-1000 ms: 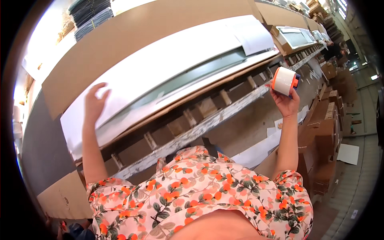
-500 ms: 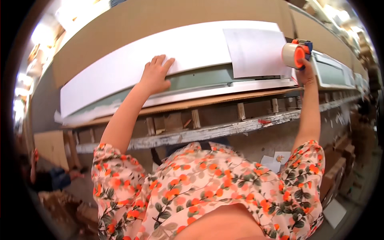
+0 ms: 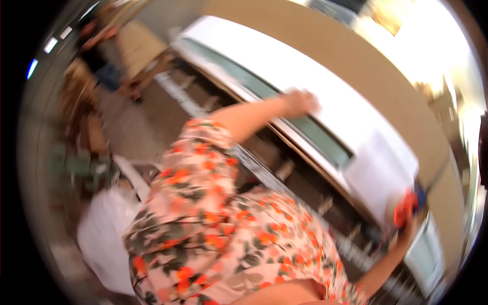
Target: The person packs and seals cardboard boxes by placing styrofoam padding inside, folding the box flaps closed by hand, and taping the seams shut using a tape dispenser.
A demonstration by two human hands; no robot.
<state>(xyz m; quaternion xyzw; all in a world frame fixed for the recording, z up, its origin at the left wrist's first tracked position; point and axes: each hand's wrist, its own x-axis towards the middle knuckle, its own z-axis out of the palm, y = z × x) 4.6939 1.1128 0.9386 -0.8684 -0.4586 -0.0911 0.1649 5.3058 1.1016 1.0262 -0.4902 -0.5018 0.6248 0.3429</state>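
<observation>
My right hand grips an orange and blue tape dispenser at the right end of a long white sheet. Motion smears my left hand over that sheet's near edge, so its fingers cannot be made out, nor whether it touches the sheet. Under the white sheet, a strip of pale green panel with a white frame shows along the near side. A thinner sheet of white paper lies across the right end, beside the dispenser.
Brown cardboard spreads beyond the white sheet. A worn, pale-edged rack runs beneath. Another pale framed panel lies right of the dispenser. At the far left, a person is near cardboard; a white plastic bag sits lower left.
The whole view has turned, so the long panel now slants down to the right. My left hand appears farther right along the sheet; the tape dispenser stays in my right hand.
</observation>
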